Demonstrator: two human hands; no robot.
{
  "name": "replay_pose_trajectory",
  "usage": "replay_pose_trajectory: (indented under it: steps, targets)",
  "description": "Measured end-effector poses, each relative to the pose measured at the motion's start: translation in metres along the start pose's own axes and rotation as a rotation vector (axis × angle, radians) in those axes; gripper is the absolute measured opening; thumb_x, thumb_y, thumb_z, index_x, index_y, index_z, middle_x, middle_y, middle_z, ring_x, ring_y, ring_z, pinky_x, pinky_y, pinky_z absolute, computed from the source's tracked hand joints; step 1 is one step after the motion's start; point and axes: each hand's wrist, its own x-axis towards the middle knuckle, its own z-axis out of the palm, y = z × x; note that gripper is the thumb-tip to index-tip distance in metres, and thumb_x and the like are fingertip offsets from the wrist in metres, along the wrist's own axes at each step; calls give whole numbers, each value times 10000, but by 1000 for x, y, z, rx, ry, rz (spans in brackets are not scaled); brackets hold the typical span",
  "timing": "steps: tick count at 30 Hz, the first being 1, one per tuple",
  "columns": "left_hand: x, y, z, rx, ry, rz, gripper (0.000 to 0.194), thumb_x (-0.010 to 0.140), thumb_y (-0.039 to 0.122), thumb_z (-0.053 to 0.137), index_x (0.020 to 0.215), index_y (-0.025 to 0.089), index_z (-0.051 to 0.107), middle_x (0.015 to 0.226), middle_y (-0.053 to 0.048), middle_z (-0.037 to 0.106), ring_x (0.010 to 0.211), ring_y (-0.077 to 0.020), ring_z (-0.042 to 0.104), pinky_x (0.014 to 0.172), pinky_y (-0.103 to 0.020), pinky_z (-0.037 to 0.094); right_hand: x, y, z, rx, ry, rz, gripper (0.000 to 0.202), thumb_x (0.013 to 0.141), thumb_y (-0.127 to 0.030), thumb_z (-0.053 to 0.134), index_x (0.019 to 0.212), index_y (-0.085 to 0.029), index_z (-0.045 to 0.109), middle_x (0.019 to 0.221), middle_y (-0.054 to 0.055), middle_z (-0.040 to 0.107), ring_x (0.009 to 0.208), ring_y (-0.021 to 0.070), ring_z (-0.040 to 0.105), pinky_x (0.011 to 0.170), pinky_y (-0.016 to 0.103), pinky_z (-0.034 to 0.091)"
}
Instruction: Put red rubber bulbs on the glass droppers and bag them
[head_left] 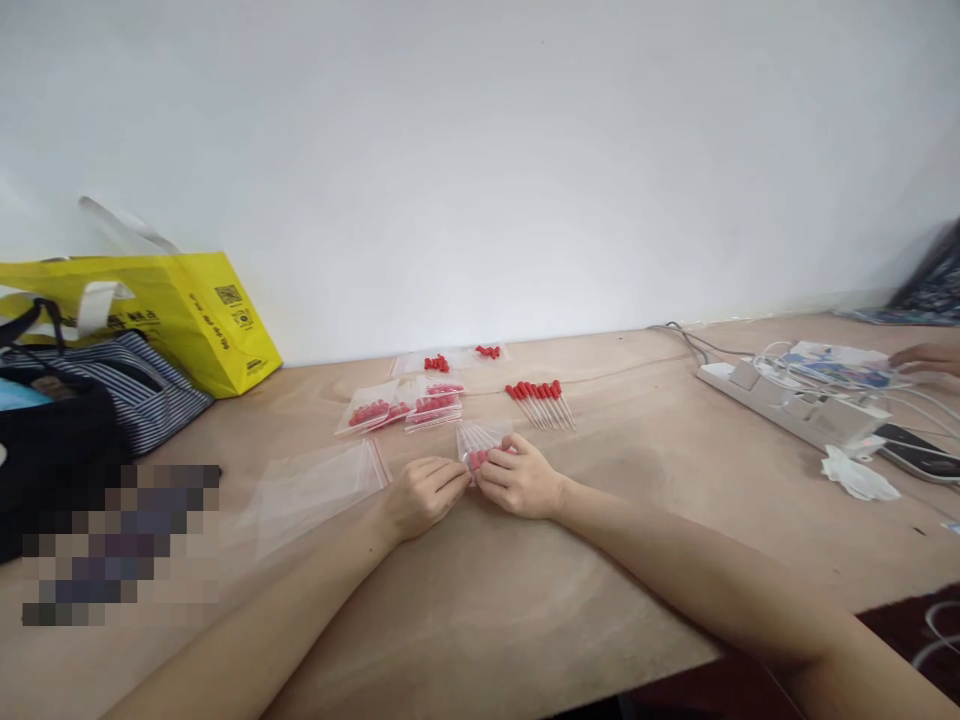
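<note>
Both hands meet at the table's middle over a small clear zip bag (pixel 480 436) holding several red-tipped pale sticks, red ends toward me. My left hand (pixel 426 497) is closed, its fingertips pinching the bag's near left edge. The fingers of my right hand (pixel 523 482) are curled on the bag's near right part and cover some of the red ends. Just beyond to the right lies a fanned row of red-tipped sticks (pixel 541 400). Behind my hands, filled zip bags (pixel 433 406) overlap. Flat clear zip bags (pixel 319 490) without contents lie beside my left forearm.
Red pieces (pixel 436 364) rest on clear bags near the wall. At left stand a yellow bag (pixel 202 320) and a striped pouch (pixel 142 375), near a blurred-out patch. A power strip (pixel 795 408) with cables, crumpled tissue (pixel 859 474), a phone (pixel 919 455) and another person's hand (pixel 930 358) are at right.
</note>
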Motion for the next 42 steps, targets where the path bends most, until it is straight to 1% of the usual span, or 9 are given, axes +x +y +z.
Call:
replay_pose_trajectory:
  steps: [12, 15, 19, 24, 30, 33, 35, 38, 42]
  targets:
    - [-7, 0, 2, -71, -13, -95, 164, 825, 129, 459, 709, 147, 575, 661, -18, 641, 588, -122, 596, 525, -231, 468, -41, 21, -29, 15, -112, 73, 288, 830, -82, 364, 600, -155, 521, 582, 4, 485, 580, 106, 370, 621, 289, 254]
    - [-5, 1, 2, -87, -12, -101, 177, 828, 145, 469, 682, 149, 569, 628, -8, 631, 559, -114, 584, 505, -223, 458, -40, 19, -30, 25, -135, 128, 231, 829, -119, 386, 679, -154, 559, 607, 12, 517, 587, 107, 402, 598, 281, 253]
    - [-5, 2, 4, -108, 11, -94, 130, 823, 145, 489, 734, 152, 582, 676, -10, 649, 584, -111, 592, 543, -228, 479, -34, 9, -26, 34, -214, 279, 210, 833, -237, 426, 982, -195, 568, 833, 34, 604, 602, 95, 470, 532, 250, 263]
    - [-6, 3, 3, -138, 9, -153, 86, 807, 180, 524, 855, 156, 591, 786, -34, 664, 731, -139, 612, 679, -263, 506, -33, 1, -17, 55, -266, 414, 204, 834, -208, 419, 918, -195, 604, 795, 24, 616, 562, 75, 501, 471, 216, 274]
    - [-21, -11, -23, -31, -155, -360, 213, 808, 255, 496, 964, 138, 581, 925, -89, 641, 868, -206, 582, 775, -350, 477, -37, 13, -8, 132, -93, 607, 223, 834, -186, 403, 836, -164, 625, 679, 26, 563, 554, 84, 484, 483, 195, 314]
    - [-42, -24, -39, 16, -287, -485, 256, 815, 340, 455, 944, 166, 592, 946, -83, 639, 870, -223, 586, 775, -365, 470, -34, 27, 3, 154, 1, 741, 236, 828, -177, 408, 732, -156, 622, 621, 26, 524, 555, 95, 468, 513, 197, 340]
    - [-60, -33, -49, 55, -306, -581, 304, 812, 407, 435, 921, 175, 599, 936, -80, 647, 885, -233, 589, 774, -360, 473, -29, 36, 15, 135, 40, 819, 250, 828, -190, 412, 694, -157, 620, 602, 26, 510, 550, 103, 464, 526, 205, 350]
    - [-89, -43, -64, 92, -356, -707, 387, 817, 477, 382, 943, 185, 603, 990, -76, 644, 925, -228, 587, 809, -350, 467, -16, 47, 36, 124, -6, 889, 255, 834, -197, 401, 743, -153, 635, 655, 43, 539, 581, 112, 493, 555, 209, 363]
    - [-116, -49, -85, 101, -516, -794, 509, 778, 530, 408, 1106, 169, 556, 1151, -91, 572, 1067, -257, 519, 888, -378, 428, 4, 54, 54, 112, -222, 962, 270, 841, -195, 378, 798, -162, 642, 775, 64, 583, 665, 127, 537, 575, 215, 361]
